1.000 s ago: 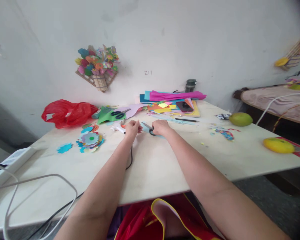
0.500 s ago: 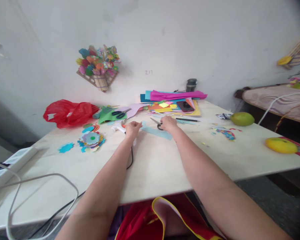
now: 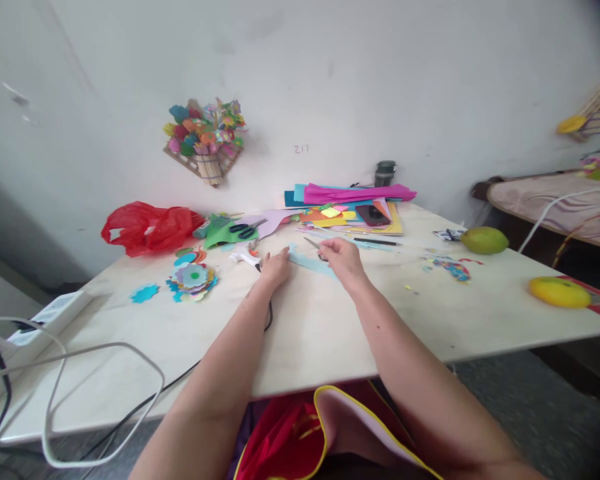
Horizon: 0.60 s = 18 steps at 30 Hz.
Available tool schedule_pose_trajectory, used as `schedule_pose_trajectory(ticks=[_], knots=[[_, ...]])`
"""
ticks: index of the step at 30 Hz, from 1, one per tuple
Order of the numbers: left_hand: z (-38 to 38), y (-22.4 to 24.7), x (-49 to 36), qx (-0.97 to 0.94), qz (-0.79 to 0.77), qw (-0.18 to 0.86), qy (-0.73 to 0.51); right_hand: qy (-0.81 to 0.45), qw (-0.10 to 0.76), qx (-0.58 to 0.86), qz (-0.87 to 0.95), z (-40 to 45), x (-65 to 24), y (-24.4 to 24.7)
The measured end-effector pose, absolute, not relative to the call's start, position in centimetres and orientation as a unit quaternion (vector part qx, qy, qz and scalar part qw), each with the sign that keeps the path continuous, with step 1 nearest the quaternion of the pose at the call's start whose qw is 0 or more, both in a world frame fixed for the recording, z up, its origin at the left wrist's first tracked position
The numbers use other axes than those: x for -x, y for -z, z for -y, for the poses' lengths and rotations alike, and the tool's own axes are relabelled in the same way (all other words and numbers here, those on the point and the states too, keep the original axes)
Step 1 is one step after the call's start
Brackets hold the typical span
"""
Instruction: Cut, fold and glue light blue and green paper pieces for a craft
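On tabletop (image 3: 320, 333): blue strip (image 3: 313, 263) lay
Right hand (image 3: 341, 259): held scissors (image 3: 313, 243)
Left hand (image 3: 277, 265): at strip's end, grip unclear
Strip: probably needed pinning flat

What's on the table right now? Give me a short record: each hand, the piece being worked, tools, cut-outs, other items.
Left hand: at the left end of the blue strip; grip unclear
Right hand: holding small scissors, blades pointing left
Piece: blue strip, lying between the hands
Tools: glue gun left of the left hand; black scissors farther back
Cut-outs: flower stack; single blue flower left of it
Other: red bag, far left; phone on papers, back right
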<state>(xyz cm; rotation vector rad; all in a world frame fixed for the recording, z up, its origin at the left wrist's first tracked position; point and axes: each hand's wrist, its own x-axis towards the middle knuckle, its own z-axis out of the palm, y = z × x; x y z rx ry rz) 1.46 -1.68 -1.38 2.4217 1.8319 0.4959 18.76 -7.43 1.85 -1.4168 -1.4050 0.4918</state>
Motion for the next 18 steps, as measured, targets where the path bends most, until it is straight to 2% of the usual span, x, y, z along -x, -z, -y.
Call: schedule_pose_trajectory(ticks=[4, 8, 10, 13, 18], knots=[[2.3, 0.9, -1.3, -0.799, -0.595, -0.031, -0.079, -0.064, 0.331, 0.663, 0.668, 8.5, -19.5, -0.8], [2.4, 0.4, -1.3, -0.783, -0.611, -0.082, -0.082, 0.001, 0.108, 0.649, 0.753, 8.2, -18.9, -1.0], [2.4, 0.3, -1.2, -0.778, -0.609, -0.116, -0.101, 0.032, 0.031, 0.632, 0.774, 8.0, -18.2, -1.2], [2.4, 0.3, -0.9, -0.768, -0.606, -0.149, -0.143, 0.080, -0.016, 0.592, 0.802, 7.8, -17.7, -1.3], [2.2, 0.6, -0.3, -0.752, -0.617, -0.135, -0.190, 0.132, -0.007, 0.555, 0.821, 7.5, -17.8, -0.9]])
